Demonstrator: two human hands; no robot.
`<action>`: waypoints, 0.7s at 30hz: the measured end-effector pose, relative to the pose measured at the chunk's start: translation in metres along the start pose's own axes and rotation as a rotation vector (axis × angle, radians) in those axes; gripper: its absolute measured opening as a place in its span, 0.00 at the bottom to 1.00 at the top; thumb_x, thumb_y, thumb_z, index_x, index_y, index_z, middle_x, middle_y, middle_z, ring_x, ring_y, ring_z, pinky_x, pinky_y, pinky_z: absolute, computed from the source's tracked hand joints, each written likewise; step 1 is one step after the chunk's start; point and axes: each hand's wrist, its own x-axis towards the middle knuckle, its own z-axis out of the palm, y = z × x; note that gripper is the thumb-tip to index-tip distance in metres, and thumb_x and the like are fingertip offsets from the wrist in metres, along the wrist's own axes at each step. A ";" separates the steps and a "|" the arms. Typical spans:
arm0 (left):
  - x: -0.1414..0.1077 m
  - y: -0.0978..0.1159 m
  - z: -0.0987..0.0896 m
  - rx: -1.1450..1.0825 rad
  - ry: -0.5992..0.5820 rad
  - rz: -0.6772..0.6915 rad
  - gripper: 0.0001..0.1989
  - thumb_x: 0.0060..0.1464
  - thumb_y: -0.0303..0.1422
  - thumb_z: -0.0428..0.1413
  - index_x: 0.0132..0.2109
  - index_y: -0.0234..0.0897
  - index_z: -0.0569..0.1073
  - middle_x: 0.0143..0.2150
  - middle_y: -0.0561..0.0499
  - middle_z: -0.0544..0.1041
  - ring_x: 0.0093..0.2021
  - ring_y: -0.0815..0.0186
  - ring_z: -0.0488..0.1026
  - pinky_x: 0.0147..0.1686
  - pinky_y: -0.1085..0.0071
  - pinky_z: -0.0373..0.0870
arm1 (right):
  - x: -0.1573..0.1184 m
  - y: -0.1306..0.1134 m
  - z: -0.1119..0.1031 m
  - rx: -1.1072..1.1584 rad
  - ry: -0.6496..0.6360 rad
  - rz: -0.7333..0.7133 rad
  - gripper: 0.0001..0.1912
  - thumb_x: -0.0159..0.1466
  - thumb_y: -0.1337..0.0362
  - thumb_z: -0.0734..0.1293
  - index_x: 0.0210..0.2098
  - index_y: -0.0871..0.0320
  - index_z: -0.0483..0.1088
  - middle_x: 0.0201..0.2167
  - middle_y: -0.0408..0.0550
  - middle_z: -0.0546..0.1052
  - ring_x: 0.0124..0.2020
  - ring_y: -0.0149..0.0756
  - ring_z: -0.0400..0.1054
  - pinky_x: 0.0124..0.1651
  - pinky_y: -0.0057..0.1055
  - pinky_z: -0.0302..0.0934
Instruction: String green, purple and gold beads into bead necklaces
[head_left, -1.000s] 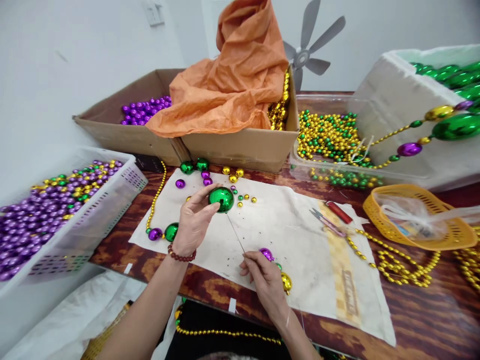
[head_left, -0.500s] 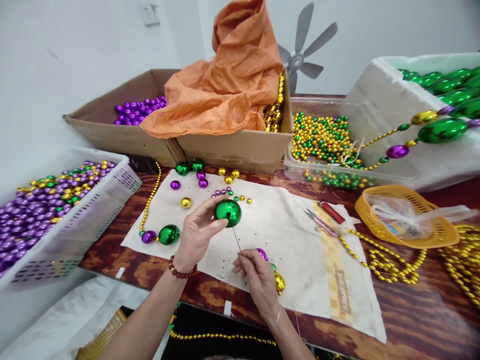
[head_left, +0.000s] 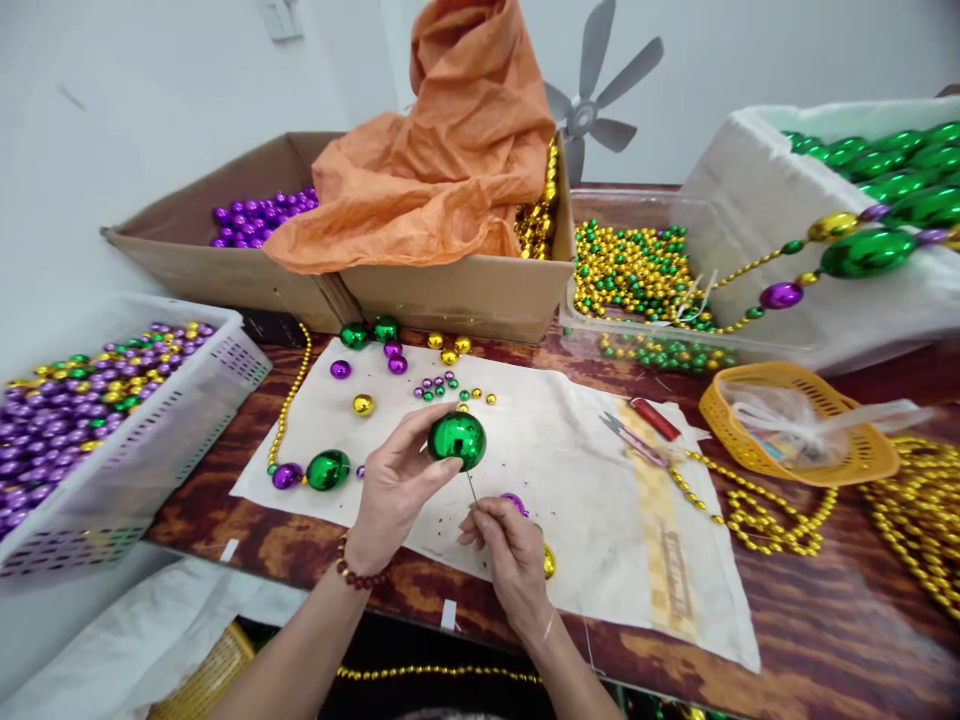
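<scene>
Above the white cloth, my left hand pinches a large shiny green bead between thumb and fingers. My right hand is closed on a thin needle, whose upper end meets the underside of that bead. Just beyond the right hand lie a purple bead and a gold bead, partly hidden by it. Left of the hands, another large green bead and a purple bead join a gold bead strand. Several small loose beads lie behind the left hand.
Pink-handled snips and a red-handled tool rest on the cloth's right side. A yellow basket stands beyond them. At the back are a cardboard box and a clear bin; a white crate is at left.
My hands have drawn closer together, and less of the needle shows below the green bead. The whole view has shifted slightly.
</scene>
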 end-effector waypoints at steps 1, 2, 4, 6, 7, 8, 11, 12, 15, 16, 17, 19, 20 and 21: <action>0.000 -0.001 0.000 -0.017 0.001 -0.012 0.21 0.55 0.29 0.65 0.56 0.49 0.79 0.57 0.48 0.77 0.58 0.61 0.74 0.56 0.70 0.74 | -0.001 0.000 0.000 -0.008 -0.011 -0.008 0.08 0.72 0.65 0.62 0.40 0.56 0.73 0.29 0.44 0.79 0.27 0.30 0.75 0.28 0.24 0.66; 0.001 -0.001 0.000 -0.034 0.002 -0.027 0.21 0.55 0.30 0.66 0.56 0.49 0.79 0.57 0.48 0.78 0.58 0.61 0.74 0.55 0.70 0.74 | -0.002 0.001 -0.001 -0.017 -0.018 -0.013 0.08 0.72 0.65 0.62 0.40 0.56 0.73 0.29 0.44 0.79 0.27 0.30 0.75 0.28 0.24 0.66; 0.001 -0.002 -0.001 -0.062 0.011 -0.052 0.21 0.54 0.30 0.66 0.55 0.48 0.79 0.57 0.48 0.78 0.57 0.61 0.74 0.54 0.70 0.74 | -0.004 0.001 -0.002 -0.030 -0.014 -0.016 0.09 0.73 0.65 0.61 0.40 0.56 0.73 0.29 0.44 0.79 0.27 0.30 0.76 0.29 0.24 0.66; 0.002 -0.001 -0.001 -0.080 0.029 -0.074 0.21 0.52 0.31 0.67 0.54 0.47 0.80 0.57 0.48 0.78 0.56 0.60 0.75 0.53 0.70 0.74 | -0.005 0.002 -0.003 -0.036 0.006 -0.016 0.09 0.73 0.65 0.61 0.39 0.56 0.72 0.29 0.44 0.79 0.27 0.31 0.76 0.28 0.25 0.66; 0.002 -0.001 -0.002 -0.087 0.039 -0.089 0.21 0.51 0.31 0.68 0.54 0.46 0.80 0.56 0.47 0.79 0.56 0.60 0.75 0.53 0.70 0.74 | -0.005 0.003 -0.004 -0.039 0.013 -0.014 0.08 0.73 0.65 0.61 0.40 0.56 0.72 0.29 0.44 0.79 0.27 0.31 0.76 0.28 0.25 0.66; 0.002 -0.001 -0.002 -0.093 0.047 -0.107 0.21 0.51 0.31 0.68 0.53 0.46 0.80 0.56 0.47 0.79 0.56 0.60 0.75 0.53 0.70 0.74 | -0.005 0.003 -0.004 -0.041 0.015 -0.014 0.09 0.73 0.65 0.61 0.40 0.56 0.73 0.29 0.44 0.79 0.26 0.31 0.76 0.28 0.25 0.66; -0.001 -0.003 -0.002 -0.089 0.040 -0.161 0.21 0.51 0.32 0.68 0.53 0.44 0.80 0.55 0.45 0.80 0.54 0.59 0.76 0.52 0.67 0.75 | -0.004 0.002 -0.002 -0.043 0.012 -0.001 0.09 0.72 0.64 0.62 0.40 0.57 0.73 0.29 0.45 0.79 0.26 0.31 0.76 0.28 0.26 0.66; -0.003 -0.005 -0.001 -0.076 0.027 -0.175 0.21 0.50 0.32 0.68 0.53 0.43 0.80 0.55 0.45 0.79 0.54 0.58 0.76 0.52 0.66 0.75 | -0.003 0.001 -0.001 -0.036 0.016 0.008 0.09 0.72 0.63 0.62 0.40 0.57 0.73 0.29 0.45 0.79 0.26 0.31 0.75 0.27 0.26 0.65; -0.008 -0.010 0.003 -0.032 -0.012 -0.187 0.21 0.50 0.32 0.68 0.52 0.41 0.80 0.56 0.44 0.79 0.55 0.57 0.75 0.53 0.65 0.74 | 0.005 -0.006 0.001 0.000 0.051 0.038 0.10 0.72 0.62 0.62 0.38 0.57 0.73 0.27 0.45 0.78 0.25 0.31 0.74 0.27 0.26 0.64; -0.010 -0.012 0.005 -0.023 -0.016 -0.189 0.21 0.49 0.32 0.68 0.52 0.41 0.79 0.56 0.44 0.78 0.55 0.57 0.75 0.53 0.65 0.74 | 0.008 -0.008 0.001 0.007 0.063 0.043 0.11 0.72 0.61 0.62 0.38 0.57 0.73 0.26 0.44 0.77 0.24 0.30 0.73 0.26 0.26 0.64; -0.010 -0.014 0.007 -0.019 -0.014 -0.192 0.22 0.50 0.32 0.68 0.53 0.41 0.79 0.55 0.44 0.78 0.54 0.57 0.75 0.53 0.65 0.74 | 0.011 -0.009 0.001 0.009 0.068 0.048 0.11 0.72 0.60 0.62 0.38 0.57 0.73 0.25 0.44 0.76 0.24 0.30 0.72 0.26 0.26 0.64; -0.010 -0.018 0.010 -0.024 0.012 -0.205 0.21 0.51 0.32 0.67 0.53 0.41 0.78 0.56 0.44 0.78 0.53 0.59 0.76 0.52 0.66 0.75 | 0.017 -0.012 -0.001 0.009 0.055 0.063 0.11 0.72 0.60 0.63 0.41 0.57 0.74 0.26 0.44 0.76 0.24 0.30 0.71 0.26 0.26 0.64; -0.010 -0.019 0.012 -0.028 0.029 -0.213 0.21 0.52 0.33 0.67 0.53 0.41 0.77 0.55 0.44 0.78 0.52 0.60 0.76 0.51 0.67 0.75 | 0.018 -0.012 -0.003 0.013 0.035 0.075 0.11 0.71 0.59 0.63 0.43 0.57 0.75 0.27 0.45 0.77 0.24 0.31 0.72 0.25 0.26 0.64; -0.009 -0.020 0.013 -0.028 0.044 -0.219 0.20 0.52 0.33 0.67 0.53 0.41 0.77 0.55 0.44 0.78 0.52 0.60 0.76 0.51 0.67 0.75 | 0.020 -0.012 -0.005 0.022 0.011 0.092 0.11 0.71 0.59 0.63 0.46 0.57 0.75 0.29 0.46 0.78 0.25 0.31 0.73 0.24 0.25 0.64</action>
